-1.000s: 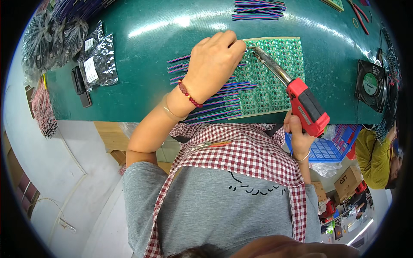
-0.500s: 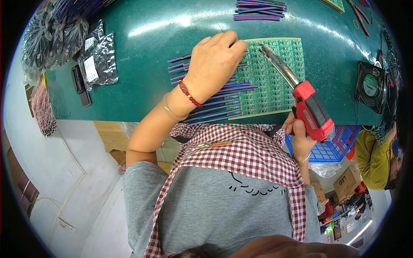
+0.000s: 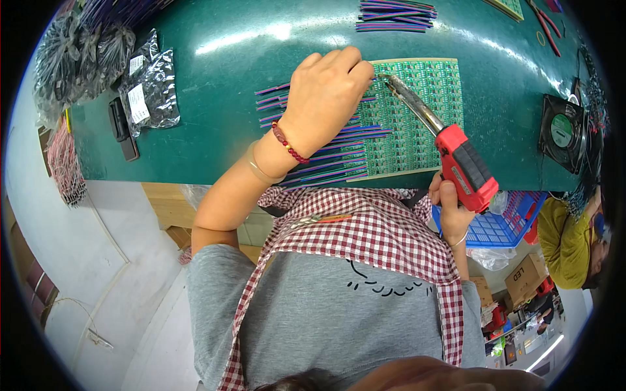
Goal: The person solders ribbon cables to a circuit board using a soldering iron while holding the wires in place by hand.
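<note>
Two bare hands work at the table (image 3: pixel 222 98), and the left one is nearer the wires. The left grip (image 3: pixel 326 98) is closed down with the fingers bent and pointing away from the body; its fingertips are mostly hidden, so I cannot tell what, if anything, it pinches. The right grip (image 3: pixel 452 210) is wrapped around the lower part of a red-and-black soldering gun (image 3: pixel 466 171).

The gun's long axis runs from the right grip away from the body and leftward, its metal barrel slanting across the green circuit board panel (image 3: pixel 417 124). Its tip (image 3: pixel 389 79) sits just to the right of the left fingertips, close to the panel's far left corner; whether it touches the board is too small to tell.

The panel lies flat to the right of the left grip, and ahead and to the left of the right grip, longer away from the body than across. The thin coloured wires (image 3: pixel 332 167) lie under and nearer the body than the left grip, roughly crosswise, their right ends along or over the panel's left edge. Another wire bundle (image 3: pixel 394 16) lies beyond the left grip and to its right, apart from the panel.
</note>
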`<action>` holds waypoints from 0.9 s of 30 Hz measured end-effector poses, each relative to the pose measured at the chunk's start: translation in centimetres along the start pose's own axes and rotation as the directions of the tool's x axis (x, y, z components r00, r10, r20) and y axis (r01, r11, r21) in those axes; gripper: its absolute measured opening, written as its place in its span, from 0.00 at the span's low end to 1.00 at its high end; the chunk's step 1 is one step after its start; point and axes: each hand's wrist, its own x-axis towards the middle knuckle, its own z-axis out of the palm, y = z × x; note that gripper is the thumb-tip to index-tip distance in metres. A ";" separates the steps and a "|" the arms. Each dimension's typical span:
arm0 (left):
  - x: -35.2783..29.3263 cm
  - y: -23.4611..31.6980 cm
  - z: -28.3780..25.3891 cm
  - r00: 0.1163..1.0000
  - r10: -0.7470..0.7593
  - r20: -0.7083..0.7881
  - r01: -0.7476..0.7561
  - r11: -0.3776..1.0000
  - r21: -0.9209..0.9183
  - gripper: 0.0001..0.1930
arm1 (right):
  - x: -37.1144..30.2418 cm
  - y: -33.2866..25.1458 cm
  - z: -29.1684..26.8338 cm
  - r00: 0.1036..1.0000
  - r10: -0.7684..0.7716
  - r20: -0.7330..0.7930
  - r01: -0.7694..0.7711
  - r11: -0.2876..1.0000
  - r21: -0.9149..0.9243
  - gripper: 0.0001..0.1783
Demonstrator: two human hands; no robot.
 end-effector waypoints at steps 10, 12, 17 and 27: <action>0.0 0.1 0.0 1.000 -0.003 -0.005 0.003 1.000 0.007 0.05 | -0.3 0.4 -0.6 1.000 -0.013 0.021 0.013 1.000 0.003 0.19; 0.0 0.0 0.1 1.000 0.002 -0.007 -0.002 1.000 0.008 0.05 | -0.4 0.3 -0.5 0.999 -0.015 0.033 0.015 1.000 0.001 0.19; 0.0 0.1 0.0 1.000 0.002 -0.014 -0.002 1.000 -0.003 0.05 | -0.4 0.8 -1.0 0.996 0.017 0.089 -0.010 0.997 -0.071 0.19; 0.0 0.1 0.1 1.000 -0.004 -0.024 0.004 1.000 -0.023 0.05 | -0.5 0.1 -0.3 1.000 -0.008 0.009 0.008 1.000 0.003 0.17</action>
